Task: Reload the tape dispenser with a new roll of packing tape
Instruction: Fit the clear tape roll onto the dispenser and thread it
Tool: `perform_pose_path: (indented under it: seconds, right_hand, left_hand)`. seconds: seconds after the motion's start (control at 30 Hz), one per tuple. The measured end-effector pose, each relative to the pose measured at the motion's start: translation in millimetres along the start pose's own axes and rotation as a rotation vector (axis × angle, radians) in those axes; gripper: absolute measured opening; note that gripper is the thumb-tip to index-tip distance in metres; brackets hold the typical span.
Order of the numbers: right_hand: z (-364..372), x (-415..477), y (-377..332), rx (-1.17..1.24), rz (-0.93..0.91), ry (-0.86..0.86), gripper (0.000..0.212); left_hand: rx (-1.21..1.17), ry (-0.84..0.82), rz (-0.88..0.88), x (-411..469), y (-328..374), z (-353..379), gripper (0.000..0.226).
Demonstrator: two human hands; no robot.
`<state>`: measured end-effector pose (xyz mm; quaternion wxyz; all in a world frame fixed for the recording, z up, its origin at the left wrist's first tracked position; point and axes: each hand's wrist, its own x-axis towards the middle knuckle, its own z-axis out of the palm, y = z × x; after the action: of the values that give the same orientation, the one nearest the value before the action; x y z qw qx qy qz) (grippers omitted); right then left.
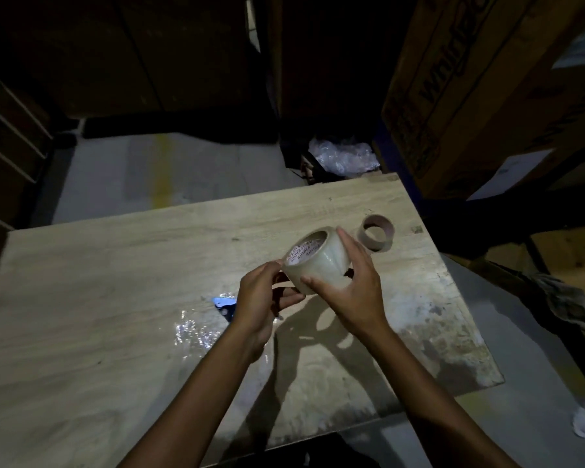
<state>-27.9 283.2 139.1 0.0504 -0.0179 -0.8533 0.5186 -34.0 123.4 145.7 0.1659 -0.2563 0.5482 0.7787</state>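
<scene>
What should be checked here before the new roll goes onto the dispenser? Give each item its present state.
1. New clear packing tape roll held off the table: ok, right hand on its side, left hand at its edge.
2. Loose tape end found: cannot tell.
3. Empty brown cardboard core already off the dispenser: ok, it stands apart on the wooden table.
4. Blue tape dispenser within reach: ok, beside the left wrist.
5. Dispenser spindle free: cannot tell, mostly hidden.
</scene>
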Motion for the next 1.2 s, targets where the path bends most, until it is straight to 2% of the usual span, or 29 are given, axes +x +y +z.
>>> perform_pose_path:
  seconds: [0.33, 0.57, 0.8, 0.97, 1.13, 1.2]
  right_hand:
    - [71, -24, -87, 0.141, -0.219, 0.028, 0.067]
    - [108, -38, -117, -0.073, -0.413, 0.006, 0.082]
    - [133, -51, -123, -0.182, -0.552, 0.135, 0.074]
    - [139, -57, -125, -0.150, -0.492, 0.163, 0.074]
    - [136, -55, -128, 0.028, -0.395, 0.137, 0.078]
    - [134, -53, -129, 0.144, -0.299, 0.130, 0.077]
  left_hand:
    - [-0.266, 0.006, -0.026, -32, 42, -76, 0.020]
    - [-0.277, 0.090, -0.047, -36, 53, -110, 0.024]
    - [-0.381, 0.051, -0.091, -48, 64, -117, 0.043]
    - [-0.448, 0.013, -0.101, -52, 67, -119, 0.047]
    - [-0.434, -0.012, -0.024, -53, 67, -121, 0.048]
    - [-0.406, -0.011, 0.016, -55, 67, -123, 0.048]
